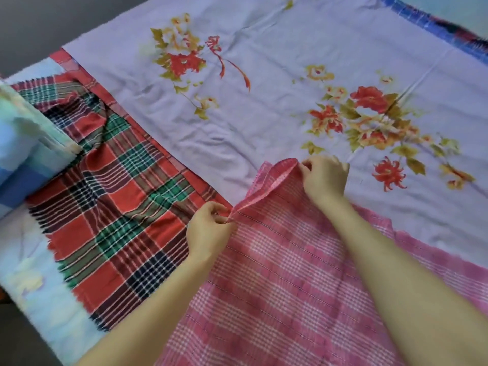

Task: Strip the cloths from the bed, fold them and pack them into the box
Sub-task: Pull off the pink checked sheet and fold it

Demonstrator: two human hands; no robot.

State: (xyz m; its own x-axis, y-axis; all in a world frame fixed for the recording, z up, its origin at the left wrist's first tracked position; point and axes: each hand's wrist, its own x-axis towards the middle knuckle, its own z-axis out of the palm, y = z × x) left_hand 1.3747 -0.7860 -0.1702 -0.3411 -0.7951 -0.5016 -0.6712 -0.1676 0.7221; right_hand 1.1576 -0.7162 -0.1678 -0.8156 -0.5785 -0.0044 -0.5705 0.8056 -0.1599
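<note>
1. Along the near edge of the lilac floral sheet (264, 88), the pink checked cloth (277, 286) is lying spread out, and its far corner is overlapping that sheet.
2. The left hand (208, 228) is pinching the pink cloth's edge just off the sheet's near-left border, with fingers and thumb curled tight on the fabric.
3. The right hand (323, 178) is pinching the same edge further along, over the sheet itself and just short of its lower flower print. The stretch of hem between the two hands is standing up in a raised ridge.
4. Judging by this, the stripping step is under way: the pink cloth is being gathered for lifting and is not yet folded.
5. To the left of the sheet, and partly tucked under it, the red and green plaid cloth (111, 207) is waiting flat. At the sheet's far right corner a blue plaid cloth (422, 25) is showing.
6. Further left of the sheet a pale folded pile (31, 143) is sitting; the box is not appearing anywhere in view.
7. The next move is probably calling for both hands to draw the pinched edge up and clear of the sheet, keeping tension even so that corner can meet corner.
</note>
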